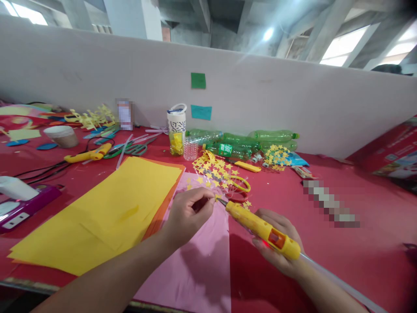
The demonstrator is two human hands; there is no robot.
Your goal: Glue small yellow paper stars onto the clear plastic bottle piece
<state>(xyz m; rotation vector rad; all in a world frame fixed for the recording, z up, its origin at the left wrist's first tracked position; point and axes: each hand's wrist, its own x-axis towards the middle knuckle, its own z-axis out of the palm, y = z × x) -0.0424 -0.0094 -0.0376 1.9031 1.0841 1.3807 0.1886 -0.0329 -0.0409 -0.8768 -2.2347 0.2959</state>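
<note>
My left hand [187, 213] is closed in a pinch at the fingertips, on what looks like a small yellow paper star [216, 198]. In my right hand [282, 221] is a yellow hot glue gun [250, 221], gripped with its metal nozzle pointing left. The nozzle tip is right at the star; whether they touch I cannot tell. A clear glue stick [335, 280] trails from the gun's back end. Beneath both hands lies a pink sheet [208, 269]. Just beyond them are loose yellow stars [208, 167] and scissors with yellow and red handles [243, 184].
Yellow sheets [130, 191] are stacked on the left. Another glue gun [87, 154], green scissors [137, 149] and a purple power strip [35, 204] lie further left. Green plastic bottles [241, 150], a white-patterned cup [176, 121] and a yellow cutter [247, 166] are along the partition [260, 100].
</note>
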